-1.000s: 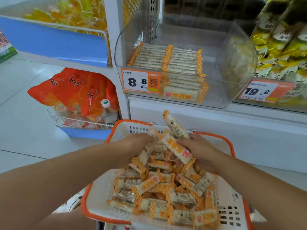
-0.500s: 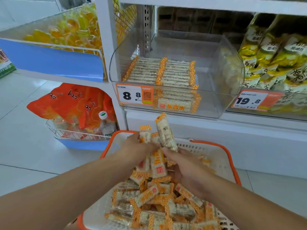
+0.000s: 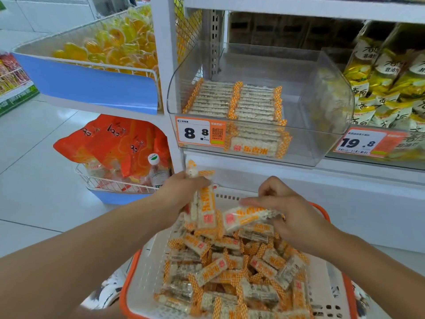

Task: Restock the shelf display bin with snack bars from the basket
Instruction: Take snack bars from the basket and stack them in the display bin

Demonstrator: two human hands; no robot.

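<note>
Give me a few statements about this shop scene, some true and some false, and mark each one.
1. The left hand holds several snack bars upright above the basket. True.
2. The clear display bin is filled to the brim. False: neat rows of bars lie low in its left part, and its right part looks bare.
3. The price tag on the bin reads 19.8. False: it reads 8.8.
4. The right hand has a grip on a bar lying roughly sideways. True.
5. The basket is empty. False: a heap of bars lies in it.
</note>
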